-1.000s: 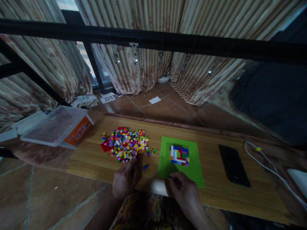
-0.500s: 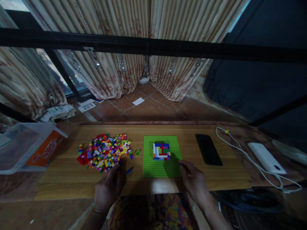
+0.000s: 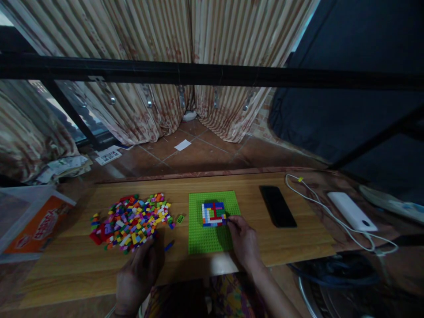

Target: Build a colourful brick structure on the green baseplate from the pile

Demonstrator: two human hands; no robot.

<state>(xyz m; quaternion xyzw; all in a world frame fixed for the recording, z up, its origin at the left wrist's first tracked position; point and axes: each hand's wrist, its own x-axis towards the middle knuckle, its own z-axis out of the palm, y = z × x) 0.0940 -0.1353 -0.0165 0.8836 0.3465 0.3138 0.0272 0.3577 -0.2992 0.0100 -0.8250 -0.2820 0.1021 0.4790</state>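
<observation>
My right hand [image 3: 244, 238] is closed in a pinch at the right edge of a low, multicoloured block build [image 3: 213, 215]. A small dark blue brick [image 3: 227, 221] shows at its fingertips, touching or nearly touching the build. The build sits on a green studded baseplate [image 3: 202, 243]. My left hand [image 3: 141, 269] has its fingers curled at the near edge of a pile of loose toy bricks [image 3: 134, 221]. Whatever its fingertips hold is hidden. Right of that hand lies a blue stick-like piece [image 3: 169, 245], with a lime-green brick [image 3: 180, 218] farther back.
A black phone [image 3: 277, 206] lies right of the baseplate on the wooden table [image 3: 248, 190]. Beyond it are a white power bank [image 3: 351, 211] and a looped white cable [image 3: 318, 201]. At the left stands a clear plastic box [image 3: 20, 198] with an orange label.
My right hand has moved from the baseplate's right edge to the build, with the dark blue brick at its fingers. My left hand stays by the pile. The camera view has shifted.
</observation>
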